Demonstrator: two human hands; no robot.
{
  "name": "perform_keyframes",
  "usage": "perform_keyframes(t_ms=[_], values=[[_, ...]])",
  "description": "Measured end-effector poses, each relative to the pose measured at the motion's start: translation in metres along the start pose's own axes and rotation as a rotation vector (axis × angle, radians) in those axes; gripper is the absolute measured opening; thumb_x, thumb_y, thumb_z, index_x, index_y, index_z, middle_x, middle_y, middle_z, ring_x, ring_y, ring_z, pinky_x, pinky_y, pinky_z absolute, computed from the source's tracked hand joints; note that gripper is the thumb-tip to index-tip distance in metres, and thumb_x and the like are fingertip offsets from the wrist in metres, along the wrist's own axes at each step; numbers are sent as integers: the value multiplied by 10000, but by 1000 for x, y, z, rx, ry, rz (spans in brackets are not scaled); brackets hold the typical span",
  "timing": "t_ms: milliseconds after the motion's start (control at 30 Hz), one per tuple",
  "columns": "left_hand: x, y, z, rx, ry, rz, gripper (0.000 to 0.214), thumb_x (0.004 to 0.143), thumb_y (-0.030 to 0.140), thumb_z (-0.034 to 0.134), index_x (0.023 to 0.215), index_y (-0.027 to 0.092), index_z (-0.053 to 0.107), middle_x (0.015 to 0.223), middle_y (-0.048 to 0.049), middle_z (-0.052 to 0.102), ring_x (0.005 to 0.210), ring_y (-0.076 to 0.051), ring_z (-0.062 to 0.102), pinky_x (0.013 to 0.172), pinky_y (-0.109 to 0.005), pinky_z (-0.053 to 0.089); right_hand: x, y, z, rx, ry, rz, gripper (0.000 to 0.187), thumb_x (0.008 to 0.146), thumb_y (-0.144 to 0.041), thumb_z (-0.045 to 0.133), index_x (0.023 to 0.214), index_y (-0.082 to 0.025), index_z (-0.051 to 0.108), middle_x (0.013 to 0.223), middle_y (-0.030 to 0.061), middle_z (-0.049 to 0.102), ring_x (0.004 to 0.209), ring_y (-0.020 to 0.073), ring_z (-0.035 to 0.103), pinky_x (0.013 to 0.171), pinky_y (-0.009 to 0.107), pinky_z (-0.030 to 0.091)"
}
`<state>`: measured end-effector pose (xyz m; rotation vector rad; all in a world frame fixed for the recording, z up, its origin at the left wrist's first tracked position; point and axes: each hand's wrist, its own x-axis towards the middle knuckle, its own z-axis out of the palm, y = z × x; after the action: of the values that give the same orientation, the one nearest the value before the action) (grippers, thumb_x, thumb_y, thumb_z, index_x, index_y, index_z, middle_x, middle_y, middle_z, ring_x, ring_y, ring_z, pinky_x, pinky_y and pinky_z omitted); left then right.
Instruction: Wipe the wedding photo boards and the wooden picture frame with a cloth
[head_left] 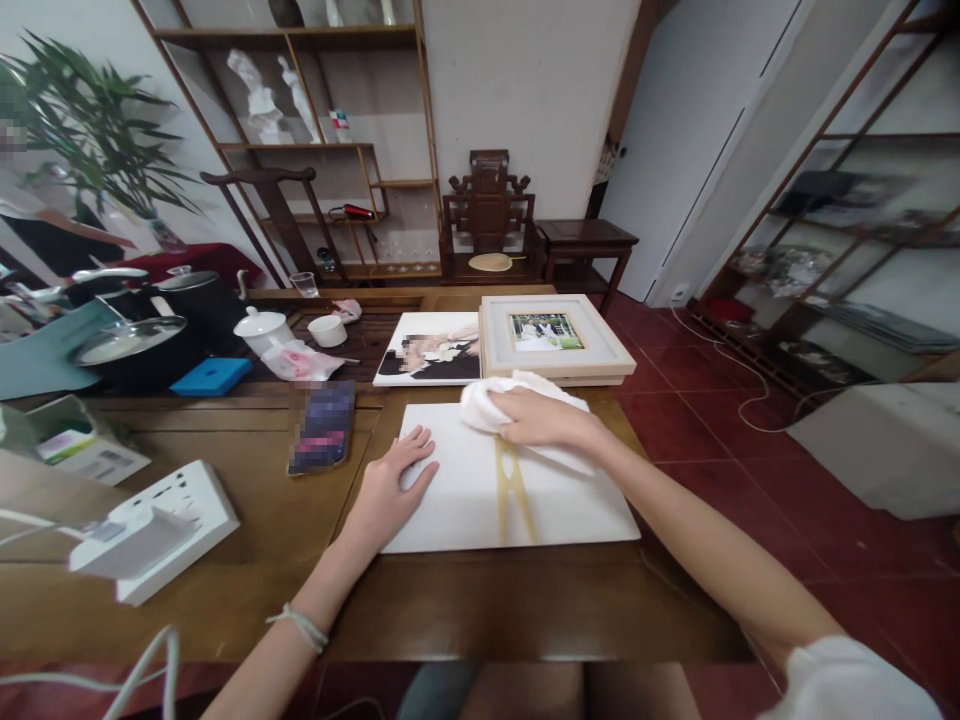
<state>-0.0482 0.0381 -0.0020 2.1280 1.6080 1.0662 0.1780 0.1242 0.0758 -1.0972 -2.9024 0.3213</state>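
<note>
A white board (450,500) lies flat on the wooden table in front of me, with yellowish streaks (513,490) running down its middle toward the near edge. My left hand (397,475) rests on the board's left side, fingers spread and nothing in it. Bunched under my right hand (536,415) is a white cloth (484,405), pressed against the far right part of the board. The fingers of that hand are wrapped over the cloth, and part of it trails to the right behind the hand.
Beyond the board lie a photo panel (431,350) and a framed photo (555,345). To the left are a phone (322,428), a white power strip (157,535), a blue box (211,376), a lidded pan (131,345), a teapot (262,327) and a cup (327,330).
</note>
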Motion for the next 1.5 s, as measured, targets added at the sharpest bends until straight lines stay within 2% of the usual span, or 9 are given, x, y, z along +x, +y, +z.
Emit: perform_keyframes(t_ms=[167, 233, 433, 633, 933, 1067, 1267, 1400, 1500], values=[[0, -1, 0, 7, -7, 4, 293, 830, 339, 547, 1008, 139, 666, 1212, -138, 625, 1208, -245, 518, 1080, -439, 336, -63, 34, 22, -19, 66, 171, 222, 754, -119, 411, 941, -137, 530, 933, 149, 640, 889, 306, 598, 706, 409, 479], [0, -1, 0, 21, -18, 4, 314, 835, 346, 542, 1034, 132, 656, 1226, -141, 616, 1219, -243, 508, 1084, -433, 330, -81, 39, 37, -34, 136, 201, 174, 788, -153, 426, 926, -151, 533, 1077, 182, 615, 1029, 336, 558, 795, 465, 470], [1, 3, -2, 80, -74, -19, 465, 857, 400, 504, 1224, 118, 556, 1354, -125, 510, 1295, -232, 418, 1109, -417, 284, -88, 37, 61, -78, 426, 47, 174, 885, -308, 477, 802, -195, 582, 1392, 117, 446, 1345, 280, 289, 1090, 511, 238], [3, 0, -1, 109, -124, -29, 507, 873, 413, 467, 1259, 90, 525, 1375, -133, 481, 1320, -223, 379, 1121, -419, 249, -88, 23, 50, -74, 284, 11, 139, 745, -126, 525, 816, -167, 637, 1438, 108, 388, 1383, 330, 157, 1079, 602, 148], [3, 0, -2, 127, -129, -25, 504, 877, 431, 456, 1257, 109, 529, 1367, -124, 494, 1307, -231, 398, 1122, -427, 244, -164, -43, 50, 88, 0, -99, 279, 542, -70, 527, 765, -187, 647, 1503, 37, 273, 1394, 329, 83, 1112, 574, 10], [3, -2, -2, 126, -140, -15, 500, 879, 430, 452, 1264, 119, 524, 1379, -119, 482, 1314, -229, 387, 1124, -429, 235, -152, -26, 41, 118, 69, -97, 215, 637, -62, 525, 791, -174, 624, 1445, 66, 386, 1387, 281, 167, 1131, 531, 92], [4, 0, -4, 114, -152, -21, 513, 876, 424, 457, 1277, 108, 513, 1390, -122, 466, 1321, -211, 377, 1129, -401, 223, -91, 28, 39, 46, 276, -29, 135, 862, -219, 493, 863, -171, 619, 1375, 140, 466, 1341, 281, 298, 1094, 519, 233], [4, 2, -5, 101, -153, -41, 524, 872, 423, 464, 1275, 91, 514, 1389, -129, 463, 1319, -205, 381, 1131, -393, 216, -68, 35, 47, -22, 340, 68, 196, 816, -137, 495, 961, -159, 624, 1367, 129, 478, 1333, 308, 307, 1081, 553, 226], [4, 3, -4, 96, -140, -47, 519, 871, 428, 464, 1260, 92, 527, 1383, -129, 470, 1315, -207, 388, 1130, -397, 221, -81, 19, 50, -15, 301, 69, 216, 735, -83, 496, 880, -162, 635, 1399, 109, 445, 1356, 323, 250, 1078, 580, 203]])
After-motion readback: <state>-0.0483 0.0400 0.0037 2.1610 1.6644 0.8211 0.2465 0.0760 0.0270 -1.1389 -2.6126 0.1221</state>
